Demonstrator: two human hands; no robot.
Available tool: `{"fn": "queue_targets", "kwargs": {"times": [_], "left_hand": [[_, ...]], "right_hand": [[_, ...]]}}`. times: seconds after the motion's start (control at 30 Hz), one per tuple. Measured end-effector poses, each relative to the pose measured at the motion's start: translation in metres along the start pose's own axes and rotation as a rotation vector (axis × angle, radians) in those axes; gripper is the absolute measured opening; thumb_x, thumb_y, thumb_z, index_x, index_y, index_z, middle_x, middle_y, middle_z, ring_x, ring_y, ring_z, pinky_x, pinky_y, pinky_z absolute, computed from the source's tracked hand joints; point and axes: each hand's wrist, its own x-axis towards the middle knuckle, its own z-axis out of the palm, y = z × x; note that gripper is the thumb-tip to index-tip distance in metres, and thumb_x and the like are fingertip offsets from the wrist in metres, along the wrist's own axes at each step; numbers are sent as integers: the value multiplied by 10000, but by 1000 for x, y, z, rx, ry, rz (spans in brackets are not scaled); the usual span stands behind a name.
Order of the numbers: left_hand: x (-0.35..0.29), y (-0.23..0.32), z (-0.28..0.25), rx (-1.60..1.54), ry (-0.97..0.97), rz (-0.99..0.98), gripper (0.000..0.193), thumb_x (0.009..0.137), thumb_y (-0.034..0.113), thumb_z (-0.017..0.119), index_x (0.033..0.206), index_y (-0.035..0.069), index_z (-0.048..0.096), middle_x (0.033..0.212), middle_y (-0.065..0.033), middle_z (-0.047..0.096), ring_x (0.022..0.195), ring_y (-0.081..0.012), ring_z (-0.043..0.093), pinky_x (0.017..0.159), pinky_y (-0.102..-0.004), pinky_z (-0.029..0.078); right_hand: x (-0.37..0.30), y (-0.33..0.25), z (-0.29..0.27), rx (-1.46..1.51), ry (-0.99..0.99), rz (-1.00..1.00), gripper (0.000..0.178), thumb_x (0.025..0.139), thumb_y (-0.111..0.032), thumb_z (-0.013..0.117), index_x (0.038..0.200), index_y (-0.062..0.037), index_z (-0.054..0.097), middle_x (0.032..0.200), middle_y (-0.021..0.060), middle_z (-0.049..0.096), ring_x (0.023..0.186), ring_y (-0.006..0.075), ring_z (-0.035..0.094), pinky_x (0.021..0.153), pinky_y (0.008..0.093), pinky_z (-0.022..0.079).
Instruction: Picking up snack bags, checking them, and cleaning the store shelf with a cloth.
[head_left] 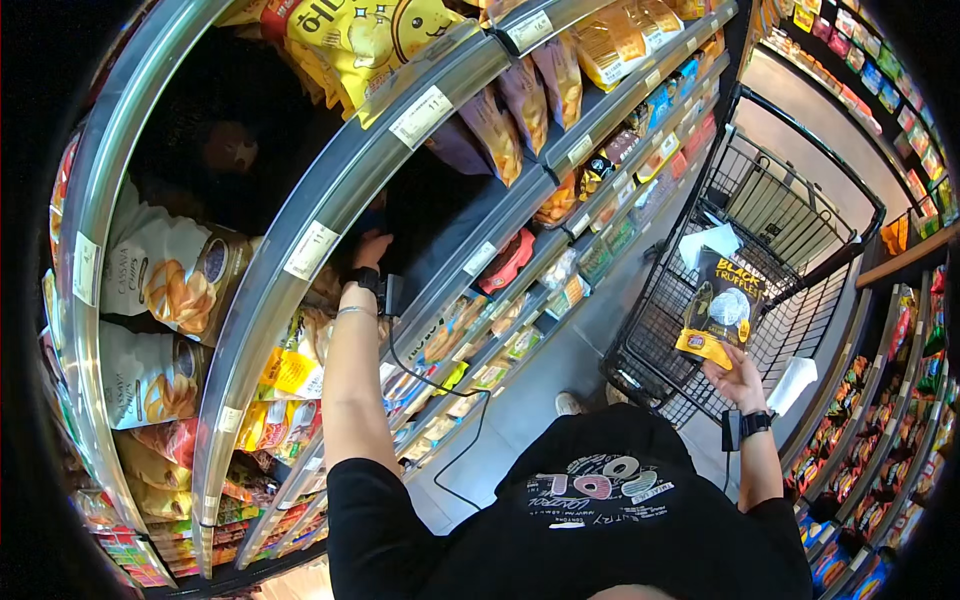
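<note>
My right hand (735, 378) grips the yellow lower end of a black snack bag (722, 300) with a pale round picture on its front. That bag is held upright over the near part of a black wire shopping cart (790, 210). On the other side, my left hand (370, 252) reaches past a shelf edge (345, 225) into a dark shelf space. Its fingers fade into shadow, so whether they hold anything is hidden. Above it hang purple and orange snack bags (507, 120), and a big yellow bag (365, 45) lies at the shelf front.
White and brown chip bags (175, 270) fill the shelf at the left. A pale sheet (708, 243) lies in the cart, and white paper (795, 385) sticks out at its near right. Another snack shelf (870, 430) lines the right side. A cable (440, 385) trails from my left wrist.
</note>
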Motion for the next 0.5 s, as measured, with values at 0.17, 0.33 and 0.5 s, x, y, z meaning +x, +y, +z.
{"fn": "queue_targets", "kwargs": {"times": [0.17,0.33,0.5], "left_hand": [[-15,10,22,-177,28,-37,644,737,257,695,1296,67,437,1158,-132,556,1055,-265,519,802,-414,442],[-56,18,4,-235,96,-142,575,773,292,680,1262,90,454,1139,-124,540,1018,-226,514,746,-391,455],[-174,142,13,-161,2,75,446,886,330,593,1257,107,485,1025,-52,597,873,-138,556,623,-247,456]], "right_hand": [[-1,-2,0,120,95,-39,232,933,-230,503,1067,-48,556,964,143,543,921,304,551,858,437,488],[2,1,-9,102,171,-9,284,945,-231,454,1144,-29,462,1043,187,501,1035,359,502,898,480,462],[5,4,-10,258,164,-11,422,918,-152,509,1254,13,315,1200,270,396,1155,461,411,978,581,381]]}}
